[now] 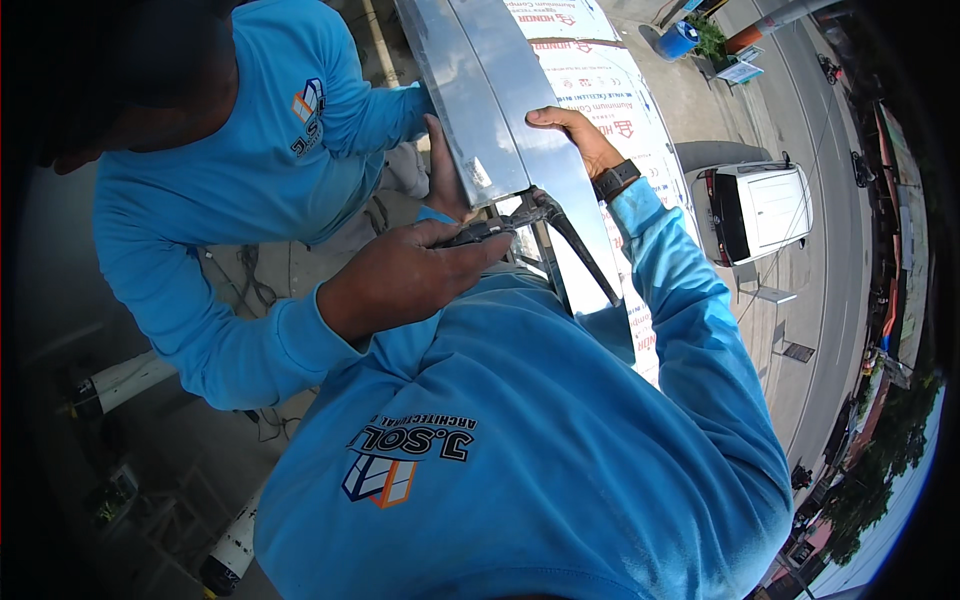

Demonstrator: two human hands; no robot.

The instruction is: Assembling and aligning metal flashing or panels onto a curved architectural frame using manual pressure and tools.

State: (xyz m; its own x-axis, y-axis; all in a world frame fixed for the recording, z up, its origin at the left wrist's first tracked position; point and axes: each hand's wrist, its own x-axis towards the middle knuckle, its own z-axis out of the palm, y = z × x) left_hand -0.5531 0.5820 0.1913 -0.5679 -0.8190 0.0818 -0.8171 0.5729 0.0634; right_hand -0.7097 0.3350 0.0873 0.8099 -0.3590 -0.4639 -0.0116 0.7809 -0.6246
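Observation:
A long, shiny metallic panel (pixel 490 80) with a seam along its length stands in front of me. My left hand (pixel 447 175) grips its left edge, partly hidden behind the panel and a co-worker's arm. My right hand (pixel 580 138), with a dark watch at the wrist, holds the right side, thumb over the bright face. At the panel's near end, a co-worker's right hand (pixel 415 275) grasps a black two-handled tool (pixel 540 207) that looks like a hand riveter. One handle sticks out to the right, over the metal. The co-worker's other hand is hidden behind the panel.
White sheets with red print (pixel 600 85) lie under and beside the panel. The co-worker (pixel 230 170) in blue leans close on my left. Cables (pixel 258 280) trail over the floor there. Off to the right are a white car (pixel 765 212), a road and a blue drum (pixel 677 40).

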